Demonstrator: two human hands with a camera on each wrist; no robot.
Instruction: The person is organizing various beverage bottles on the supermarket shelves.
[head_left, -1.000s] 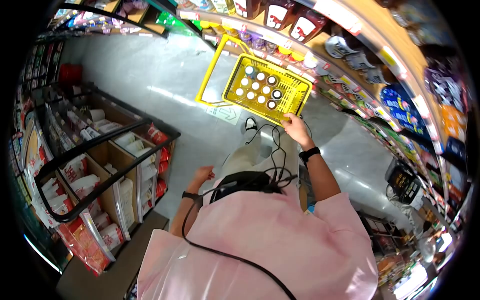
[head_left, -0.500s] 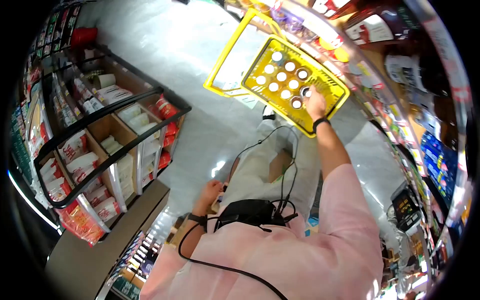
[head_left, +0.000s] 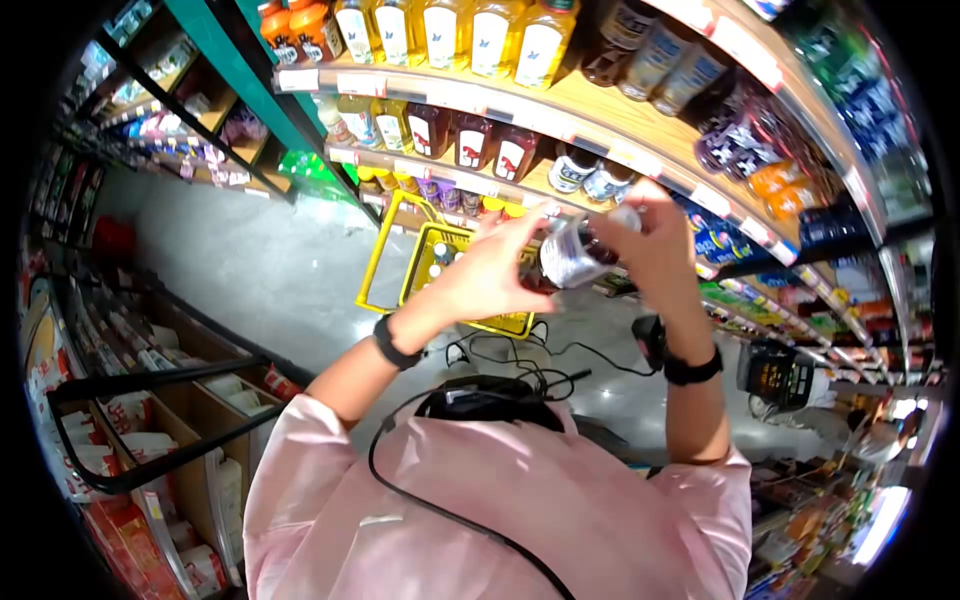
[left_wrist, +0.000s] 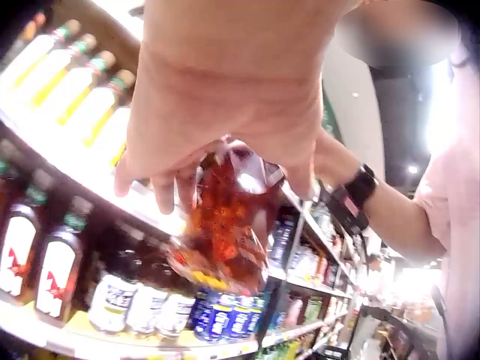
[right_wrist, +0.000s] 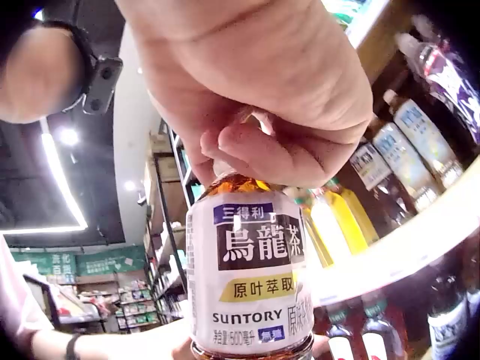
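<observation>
I hold a dark tea bottle [head_left: 568, 252] with a white label up in front of the drink shelves. My left hand [head_left: 500, 262] grips its lower end, and its fingers [left_wrist: 176, 176] curl round the base of the bottle [left_wrist: 225, 232]. My right hand [head_left: 648, 228] grips the top end. In the right wrist view its fingers [right_wrist: 262, 142] are curled round the cap above the labelled bottle [right_wrist: 249, 277]. The bottle lies tilted between the two hands.
Wooden shelves [head_left: 560, 110] of yellow, orange and dark drink bottles stand straight ahead. A yellow basket [head_left: 425, 262] with several bottles sits on the floor below the hands. A black rack [head_left: 150, 400] of packaged goods stands at the left. Grey floor lies between them.
The right hand was reaching into the basket on the floor and the left hung by my side. Now both hands are raised and hold a bottle at shelf height. The view has tilted up.
</observation>
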